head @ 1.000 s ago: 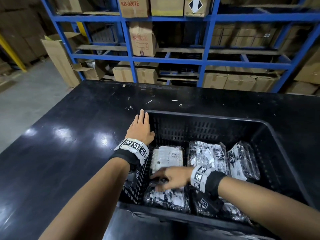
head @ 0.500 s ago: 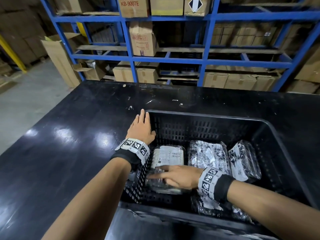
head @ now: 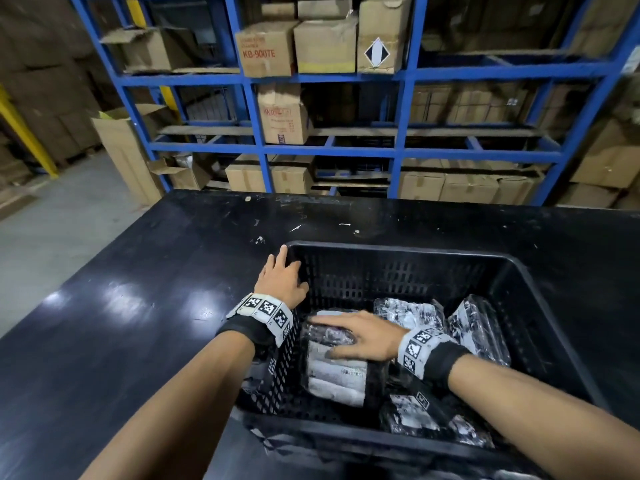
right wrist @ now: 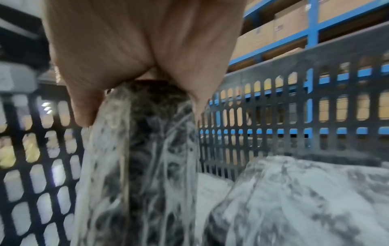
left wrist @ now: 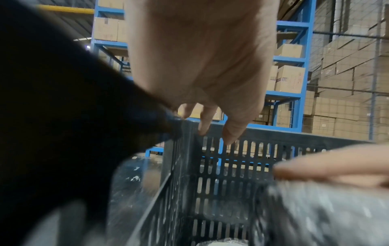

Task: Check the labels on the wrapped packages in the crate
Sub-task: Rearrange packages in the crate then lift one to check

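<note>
The right hand is clamped over the top edge of a package, thumb on one face and fingers on the other. It's tipped up in the crate's near-left corner, long axis running 12 to 6. The left hand lies flat on the rim at 10 o'clock, fingers relaxed, so the right one does the turning.

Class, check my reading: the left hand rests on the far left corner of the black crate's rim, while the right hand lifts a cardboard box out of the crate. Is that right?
Not quite. The right hand grips a plastic-wrapped package with a white label, not a cardboard box; the head view shows it. The rest stands: the left hand rests on the far left corner of the black crate.
</note>
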